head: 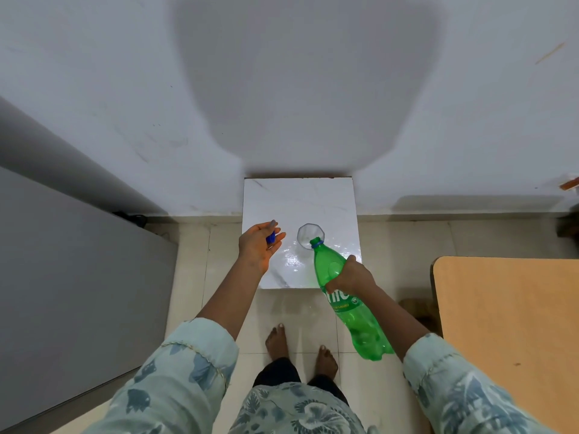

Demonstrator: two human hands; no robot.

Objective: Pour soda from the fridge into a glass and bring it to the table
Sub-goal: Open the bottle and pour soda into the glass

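Green bottle [341,296], uncapped, is gripped by the fingers of the right hand [352,275], mouth at the rim of the glass [310,234] on the white desk [297,195], left hand [258,245] fingers pinching the blue cap [271,237]: pouring in hand, deeper tilt judged necessary next.

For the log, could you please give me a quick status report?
Right hand grips green bottle, tilted, mouth over glass rim. Left hand pinches blue cap. No obstruction seen.

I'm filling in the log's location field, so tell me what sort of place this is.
Probably a room in a home, perhaps a kitchen or dining corner: a tiled floor, a grey fridge-like appliance at left, and a wooden table at right.
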